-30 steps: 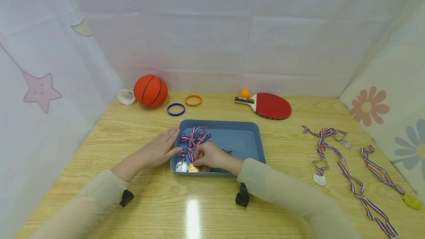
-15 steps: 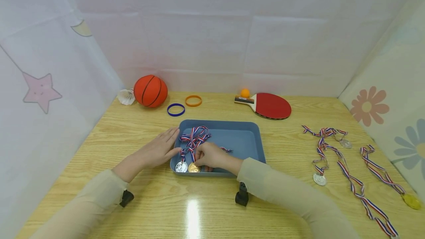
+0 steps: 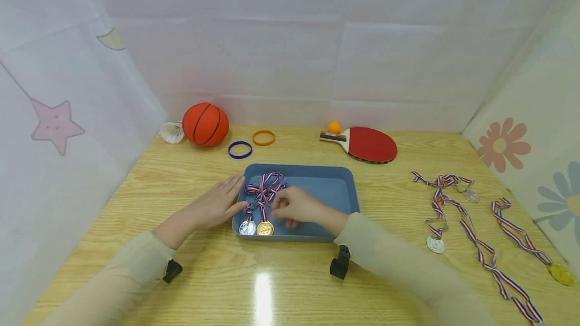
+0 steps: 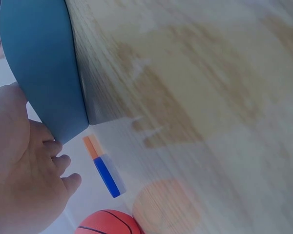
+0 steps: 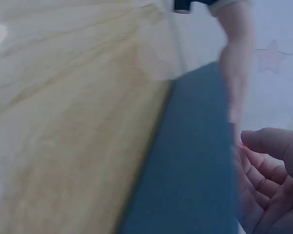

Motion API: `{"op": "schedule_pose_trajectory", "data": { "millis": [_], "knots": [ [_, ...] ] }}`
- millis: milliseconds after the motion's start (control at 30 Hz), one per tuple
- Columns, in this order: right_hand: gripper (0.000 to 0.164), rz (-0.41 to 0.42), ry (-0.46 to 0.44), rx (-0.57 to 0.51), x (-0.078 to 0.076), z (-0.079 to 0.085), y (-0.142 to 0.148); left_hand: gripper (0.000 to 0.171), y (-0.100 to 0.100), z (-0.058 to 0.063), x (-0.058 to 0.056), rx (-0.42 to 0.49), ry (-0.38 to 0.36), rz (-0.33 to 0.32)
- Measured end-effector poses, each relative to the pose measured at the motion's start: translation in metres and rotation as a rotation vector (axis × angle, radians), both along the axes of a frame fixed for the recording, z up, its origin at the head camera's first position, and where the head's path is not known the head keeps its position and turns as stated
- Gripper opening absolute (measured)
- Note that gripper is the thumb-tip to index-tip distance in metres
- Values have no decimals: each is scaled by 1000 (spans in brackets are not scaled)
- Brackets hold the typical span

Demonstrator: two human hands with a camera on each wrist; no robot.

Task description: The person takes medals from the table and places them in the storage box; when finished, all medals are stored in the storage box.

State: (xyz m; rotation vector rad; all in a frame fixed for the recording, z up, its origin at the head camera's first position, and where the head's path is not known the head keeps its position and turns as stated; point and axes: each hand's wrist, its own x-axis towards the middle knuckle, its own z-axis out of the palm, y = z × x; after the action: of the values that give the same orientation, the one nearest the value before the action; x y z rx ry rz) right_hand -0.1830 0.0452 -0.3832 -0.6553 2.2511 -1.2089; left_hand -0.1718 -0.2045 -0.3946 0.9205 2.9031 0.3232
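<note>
A blue-grey tray (image 3: 323,171) sits mid-table. At its front left lie a silver medal (image 3: 247,228) and a gold medal (image 3: 265,229), side by side, with striped red, white and blue ribbons (image 3: 265,190) bunched behind them. My left hand (image 3: 216,204) rests at the tray's left rim, fingers extended; in the left wrist view its thumb and fingers are against the tray wall (image 4: 44,58). Over the tray, just behind and right of the gold medal, is my right hand (image 3: 296,208). Its fingers are loosely bent, apart from the medal, with nothing seen in their grasp.
More ribboned medals lie at right, including a silver one (image 3: 436,244), a paler one (image 3: 472,196) and a gold one (image 3: 561,274). Along the back are a shuttlecock (image 3: 172,132), basketball (image 3: 205,125), blue wristband (image 3: 240,156), orange wristband (image 3: 264,143), orange ball (image 3: 334,127) and table tennis bat (image 3: 372,145).
My right hand has let go of the gold medal and moved back and to the right. The medal has shifted slightly and lies in full view. My left hand has stayed still.
</note>
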Motion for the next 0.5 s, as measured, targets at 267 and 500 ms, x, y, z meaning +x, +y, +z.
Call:
{"op": "schedule_pose_trajectory", "data": {
  "millis": [267, 500],
  "knots": [
    [15, -20, 70, -160, 5, 49, 67, 66, -1, 0, 0, 17, 14, -6],
    [22, -149, 75, -178, 16, 64, 137, 67, 0, 0, 1, 22, 14, -3]
  ]
}}
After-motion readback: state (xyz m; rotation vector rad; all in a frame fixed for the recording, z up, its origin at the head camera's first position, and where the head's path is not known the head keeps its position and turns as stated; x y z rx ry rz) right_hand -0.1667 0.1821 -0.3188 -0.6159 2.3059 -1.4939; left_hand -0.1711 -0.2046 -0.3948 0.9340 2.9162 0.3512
